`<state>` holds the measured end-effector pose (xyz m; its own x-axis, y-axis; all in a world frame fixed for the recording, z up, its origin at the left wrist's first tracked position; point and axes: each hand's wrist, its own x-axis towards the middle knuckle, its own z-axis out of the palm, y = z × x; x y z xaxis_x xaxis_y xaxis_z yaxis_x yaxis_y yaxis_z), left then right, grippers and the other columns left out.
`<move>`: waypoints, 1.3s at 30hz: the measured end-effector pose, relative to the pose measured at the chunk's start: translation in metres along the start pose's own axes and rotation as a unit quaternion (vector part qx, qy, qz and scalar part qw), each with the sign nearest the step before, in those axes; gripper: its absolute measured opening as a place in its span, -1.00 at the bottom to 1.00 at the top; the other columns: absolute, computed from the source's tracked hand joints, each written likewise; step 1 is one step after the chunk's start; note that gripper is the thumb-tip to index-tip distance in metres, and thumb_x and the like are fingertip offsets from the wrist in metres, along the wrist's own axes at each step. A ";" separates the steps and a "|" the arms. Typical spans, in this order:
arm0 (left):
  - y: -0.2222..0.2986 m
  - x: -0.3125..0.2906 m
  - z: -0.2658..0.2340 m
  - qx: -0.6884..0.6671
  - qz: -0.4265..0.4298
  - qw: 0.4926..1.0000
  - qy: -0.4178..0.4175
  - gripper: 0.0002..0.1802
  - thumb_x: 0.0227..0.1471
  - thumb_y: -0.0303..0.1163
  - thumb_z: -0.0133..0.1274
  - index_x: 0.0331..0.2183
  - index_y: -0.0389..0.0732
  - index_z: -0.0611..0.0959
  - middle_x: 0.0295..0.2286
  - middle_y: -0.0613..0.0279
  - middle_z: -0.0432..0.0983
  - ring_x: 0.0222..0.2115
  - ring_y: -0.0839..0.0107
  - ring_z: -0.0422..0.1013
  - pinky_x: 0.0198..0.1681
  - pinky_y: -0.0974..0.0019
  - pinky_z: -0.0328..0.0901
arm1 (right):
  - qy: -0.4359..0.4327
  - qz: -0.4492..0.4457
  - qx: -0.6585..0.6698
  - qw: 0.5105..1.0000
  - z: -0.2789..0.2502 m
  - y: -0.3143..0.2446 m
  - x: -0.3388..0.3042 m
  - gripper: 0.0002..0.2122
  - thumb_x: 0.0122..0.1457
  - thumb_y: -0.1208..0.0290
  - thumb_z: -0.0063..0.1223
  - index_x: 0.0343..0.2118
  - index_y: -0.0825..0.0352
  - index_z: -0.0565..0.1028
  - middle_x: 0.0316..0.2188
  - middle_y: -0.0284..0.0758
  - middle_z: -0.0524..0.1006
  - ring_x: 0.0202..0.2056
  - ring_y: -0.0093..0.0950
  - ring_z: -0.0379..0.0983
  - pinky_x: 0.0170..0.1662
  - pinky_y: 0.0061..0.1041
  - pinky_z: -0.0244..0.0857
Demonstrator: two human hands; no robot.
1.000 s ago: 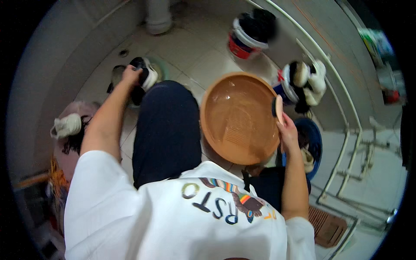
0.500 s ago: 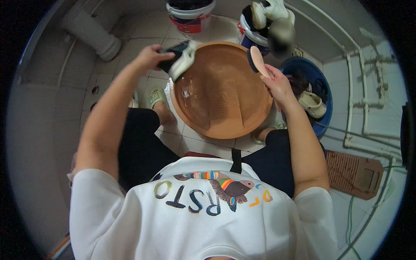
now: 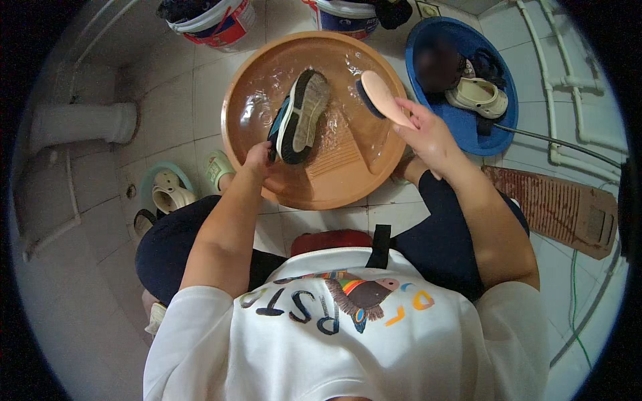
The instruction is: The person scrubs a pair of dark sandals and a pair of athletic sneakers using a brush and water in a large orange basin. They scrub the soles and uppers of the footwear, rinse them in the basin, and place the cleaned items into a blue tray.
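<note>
A dark sneaker (image 3: pixel 302 115) with a white midsole lies tilted over the wide brown basin (image 3: pixel 235 87), its worn grey sole partly turned up. My left hand (image 3: pixel 261 160) grips it at the near end. In my right hand (image 3: pixel 428 136) is a scrubbing brush (image 3: pixel 386 99) with a pale wooden back and dark bristles, held above the basin's right side, apart from the sneaker. Shallow, rippling water stands in the basin, and a ridged washboard surface (image 3: pixel 338 160) shows in it.
To the right, a blue tub (image 3: pixel 496 137) holds a cream clog (image 3: pixel 478 97) and dark shoes. Two buckets (image 3: pixel 224 25) stand at the back. A brown washboard (image 3: pixel 552 207) lies at the right beside wall pipes (image 3: pixel 558 127). On the left, a small green basin (image 3: pixel 148 177) holds another clog.
My left hand has brought the sneaker down and inward, from the basin's left rim into the basin. The brush stays in my right hand. The view has shifted, and the water now ripples.
</note>
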<state>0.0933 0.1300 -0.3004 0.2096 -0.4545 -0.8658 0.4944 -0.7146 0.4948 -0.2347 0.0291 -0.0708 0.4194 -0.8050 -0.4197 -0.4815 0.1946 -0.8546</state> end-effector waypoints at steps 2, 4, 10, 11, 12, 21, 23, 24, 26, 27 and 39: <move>0.006 -0.002 0.017 0.117 0.120 0.981 0.097 -0.32 -0.02 -0.01 -0.02 0.01 -0.28 0.30 -0.12 0.00 0.32 -0.16 0.14 0.31 -0.06 0.18 0.19 | -0.009 0.042 0.035 0.998 0.004 0.022 0.002 -0.53 0.06 0.41 0.04 0.04 0.44 0.25 -0.15 -0.24 0.44 -0.15 -0.54 0.34 -0.06 -0.58 0.20; 0.000 0.012 0.023 0.268 0.310 0.909 0.073 -0.19 -0.09 0.03 0.07 0.07 -0.26 0.23 -0.08 0.01 0.32 -0.08 0.21 0.29 -0.03 0.30 0.17 | -0.020 0.081 0.043 0.996 0.013 0.051 0.008 -0.55 0.07 0.38 0.04 0.01 0.44 0.28 -0.16 -0.26 0.45 -0.14 -0.53 0.34 -0.06 -0.57 0.20; -0.008 0.036 0.013 0.152 0.231 0.957 -0.090 -0.31 -0.10 -0.17 0.15 0.05 -0.20 0.30 -0.20 0.16 0.45 -0.21 0.35 0.38 -0.12 0.34 0.23 | -0.097 0.080 -0.079 0.989 0.042 0.111 0.059 -0.58 0.10 0.24 -0.02 -0.05 0.41 0.34 -0.23 -0.19 0.49 -0.19 -0.43 0.40 -0.10 -0.49 0.22; 0.001 0.030 0.014 0.107 0.190 0.972 -0.087 -0.35 -0.09 -0.21 0.14 0.02 -0.21 0.33 -0.20 0.17 0.45 -0.23 0.37 0.39 -0.14 0.33 0.25 | -0.098 0.083 -0.114 0.985 0.046 0.106 0.070 -0.60 0.10 0.25 -0.02 -0.04 0.38 0.35 -0.24 -0.17 0.49 -0.19 -0.39 0.41 -0.11 -0.47 0.22; 0.006 0.030 0.014 0.062 0.147 0.984 -0.085 -0.40 -0.09 -0.25 0.14 0.00 -0.23 0.36 -0.21 0.18 0.46 -0.25 0.39 0.40 -0.16 0.31 0.27 | -0.085 0.087 -0.122 0.985 0.048 0.119 0.085 -0.60 0.10 0.25 -0.02 -0.05 0.37 0.35 -0.24 -0.16 0.49 -0.19 -0.37 0.41 -0.11 -0.46 0.22; -0.001 0.041 -0.001 -0.069 -0.061 0.994 0.053 -0.32 -0.14 -0.01 0.16 -0.07 -0.28 0.43 -0.17 0.13 0.45 -0.23 0.29 0.41 -0.15 0.25 0.28 | 0.060 0.086 -0.172 0.980 0.077 0.203 0.182 -0.67 0.10 0.27 -0.04 -0.12 0.37 0.37 -0.29 -0.10 0.49 -0.27 -0.25 0.42 -0.16 -0.36 0.25; 0.003 0.036 0.006 -0.096 -0.083 0.987 0.103 -0.33 -0.12 0.05 0.12 -0.10 -0.28 0.47 -0.20 0.14 0.47 -0.26 0.29 0.42 -0.16 0.25 0.28 | 0.079 0.077 -0.166 0.980 0.081 0.219 0.185 -0.68 0.09 0.28 -0.05 -0.15 0.37 0.38 -0.30 -0.06 0.48 -0.27 -0.21 0.42 -0.18 -0.32 0.26; -0.004 0.046 0.002 -0.116 -0.089 0.987 0.070 -0.35 -0.11 0.05 0.10 -0.11 -0.28 0.48 -0.21 0.15 0.48 -0.26 0.29 0.42 -0.16 0.26 0.28 | 0.089 0.017 -0.217 0.972 0.080 0.261 0.195 -0.69 0.09 0.28 -0.05 -0.16 0.37 0.39 -0.30 -0.06 0.48 -0.27 -0.21 0.42 -0.18 -0.32 0.26; -0.019 0.075 -0.009 -0.150 -0.101 0.984 -0.003 -0.39 -0.08 0.04 0.08 -0.14 -0.27 0.50 -0.24 0.15 0.50 -0.27 0.30 0.43 -0.16 0.27 0.28 | 0.105 -0.029 -0.287 0.952 0.078 0.353 0.233 -0.71 0.10 0.31 -0.09 -0.15 0.35 0.39 -0.27 -0.08 0.47 -0.25 -0.24 0.42 -0.17 -0.34 0.27; -0.017 0.080 -0.004 -0.138 -0.094 0.986 0.001 -0.42 -0.04 0.02 0.03 -0.18 -0.32 0.52 -0.27 0.12 0.52 -0.27 0.30 0.43 -0.16 0.27 0.28 | 0.109 -0.013 -0.311 0.944 0.077 0.377 0.250 -0.71 0.11 0.33 -0.12 -0.13 0.33 0.38 -0.23 -0.10 0.47 -0.23 -0.26 0.42 -0.15 -0.37 0.26; 0.039 0.071 0.027 0.349 0.234 0.906 -0.050 -0.03 -0.32 0.21 0.15 -0.07 -0.44 0.39 -0.16 -0.22 0.38 -0.06 0.03 0.30 0.04 0.22 0.12 | -0.029 -0.145 -0.061 0.987 0.179 0.155 0.209 -0.56 0.13 0.30 -0.03 0.09 0.16 0.23 -0.11 -0.17 0.44 -0.16 -0.35 0.42 -0.10 -0.46 0.24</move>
<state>0.1049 0.0561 -0.3404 0.1630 -0.8159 -0.5548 -0.2895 -0.5771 0.7637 -0.0838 -0.0083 -0.3454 0.5948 -0.7826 -0.1836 -0.4222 -0.1098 -0.8998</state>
